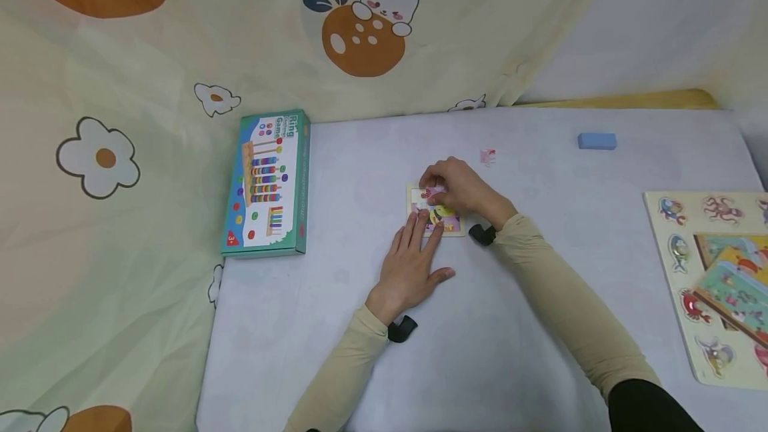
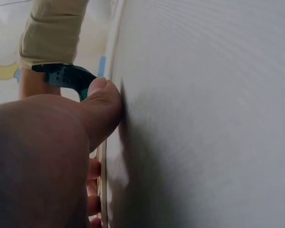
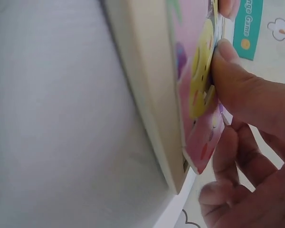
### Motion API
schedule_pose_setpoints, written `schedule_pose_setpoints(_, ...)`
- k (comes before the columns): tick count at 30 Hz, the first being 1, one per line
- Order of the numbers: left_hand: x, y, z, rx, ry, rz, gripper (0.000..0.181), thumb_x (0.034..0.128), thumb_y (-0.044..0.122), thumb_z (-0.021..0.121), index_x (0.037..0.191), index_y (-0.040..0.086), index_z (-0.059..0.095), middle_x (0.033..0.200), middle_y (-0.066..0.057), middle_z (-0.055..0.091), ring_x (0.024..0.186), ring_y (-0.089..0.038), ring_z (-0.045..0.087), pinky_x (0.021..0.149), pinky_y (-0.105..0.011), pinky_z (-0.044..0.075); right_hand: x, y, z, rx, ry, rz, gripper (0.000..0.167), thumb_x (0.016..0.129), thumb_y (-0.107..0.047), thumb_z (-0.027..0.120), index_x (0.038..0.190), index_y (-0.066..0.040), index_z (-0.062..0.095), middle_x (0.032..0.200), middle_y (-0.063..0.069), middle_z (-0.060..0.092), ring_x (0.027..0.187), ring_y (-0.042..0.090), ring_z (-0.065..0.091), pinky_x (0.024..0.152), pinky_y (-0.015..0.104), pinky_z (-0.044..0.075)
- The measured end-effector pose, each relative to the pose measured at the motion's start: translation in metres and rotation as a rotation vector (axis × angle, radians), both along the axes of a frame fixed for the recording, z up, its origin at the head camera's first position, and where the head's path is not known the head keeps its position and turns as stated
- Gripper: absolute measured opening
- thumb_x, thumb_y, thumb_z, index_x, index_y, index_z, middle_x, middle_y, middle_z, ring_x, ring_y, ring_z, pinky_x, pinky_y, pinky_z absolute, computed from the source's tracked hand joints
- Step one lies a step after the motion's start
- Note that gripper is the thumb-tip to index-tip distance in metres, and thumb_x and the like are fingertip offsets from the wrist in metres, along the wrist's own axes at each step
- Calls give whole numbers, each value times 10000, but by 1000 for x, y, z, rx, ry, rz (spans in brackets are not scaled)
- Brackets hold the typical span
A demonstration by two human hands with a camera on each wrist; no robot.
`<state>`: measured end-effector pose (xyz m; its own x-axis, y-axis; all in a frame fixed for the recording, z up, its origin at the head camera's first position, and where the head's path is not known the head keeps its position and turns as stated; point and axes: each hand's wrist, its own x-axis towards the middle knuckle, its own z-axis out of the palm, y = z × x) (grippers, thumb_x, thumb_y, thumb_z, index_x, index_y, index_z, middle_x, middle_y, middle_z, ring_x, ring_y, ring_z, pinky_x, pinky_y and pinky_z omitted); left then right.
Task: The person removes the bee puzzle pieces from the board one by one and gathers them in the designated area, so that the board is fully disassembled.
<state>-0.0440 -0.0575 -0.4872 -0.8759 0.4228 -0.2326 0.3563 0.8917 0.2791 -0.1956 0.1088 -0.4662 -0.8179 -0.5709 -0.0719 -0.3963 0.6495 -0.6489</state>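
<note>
Right hand [image 1: 461, 187]: thumb and curled fingers pinching a pink puzzle piece [image 1: 436, 191] at the far side of the puzzle board [image 1: 409, 200]; left hand [image 1: 409, 271], fingers spread, steadying the board on the near side of that grip. Step, as judged: fitting the piece; next move calls for aligning, then pressing level. Loose pink piece [image 1: 488, 157]: beyond the grip, rightward, apart from the board.

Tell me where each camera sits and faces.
Head: on the head, facing forward and down at the puzzle; left hand, right hand and sleeves show.
Left wrist: on that wrist, facing low across the tabletop; left hand and right sleeve show.
Right wrist: on that wrist, facing the puzzle's edge; right hand shows.
Head and right wrist share the puzzle.
</note>
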Motion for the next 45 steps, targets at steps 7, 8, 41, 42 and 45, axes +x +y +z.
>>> schedule_pose_setpoints(7, 1, -1, -2, -4, 9, -7, 874, 1040, 642, 523, 1712, 179, 211, 1801, -127, -42, 1673, -312, -40, 1339, -478, 140, 1, 1, 2, 40, 6, -15, 242, 883, -110, 874, 1110, -85, 796, 1048, 80, 764, 875, 240, 597, 824, 410, 485)
schedule_pose_setpoints(8, 1, -1, -2, -6, 11, -8, 874, 1039, 643, 522, 1712, 179, 211, 1802, -127, -42, 1673, -312, -41, 1339, -477, 140, 1, 1, 2, 46, 3, -19, 243, 884, -115, 874, 1110, -81, 793, 1046, 83, 764, 870, 238, 607, 821, 411, 497)
schedule_pose_setpoints(41, 0, -1, -4, 0, 8, 5, 887, 1032, 644, 538, 1713, 185, 204, 1803, -123, -40, 1672, -307, -63, 1341, -472, 124, -6, 47, 5, -231, -94, -241, 349, 856, -148, 908, 1182, -92, 797, 1117, 138, 798, 931, 261, 775, 776, 155, 531)
schedule_pose_setpoints(42, 0, -1, -4, 0, 13, 5, 887, 1032, 642, 540, 1713, 182, 206, 1802, -127, -35, 1672, -310, -59, 1341, -474, 127, -7, 51, 5, -238, -102, -257, 364, 857, -129, 903, 1202, -95, 792, 1142, 137, 795, 947, 264, 774, 773, 139, 527)
schedule_pose_setpoints(45, 1, 0, -3, 1, 21, 3, 890, 1030, 639, 548, 1712, 177, 211, 1801, -136, -22, 1672, -316, -49, 1339, -480, 133, -8, 66, 7, -253, -118, -295, 380, 882, -75, 868, 1250, -82, 772, 1206, 156, 774, 997, 280, 759, 770, 102, 517)
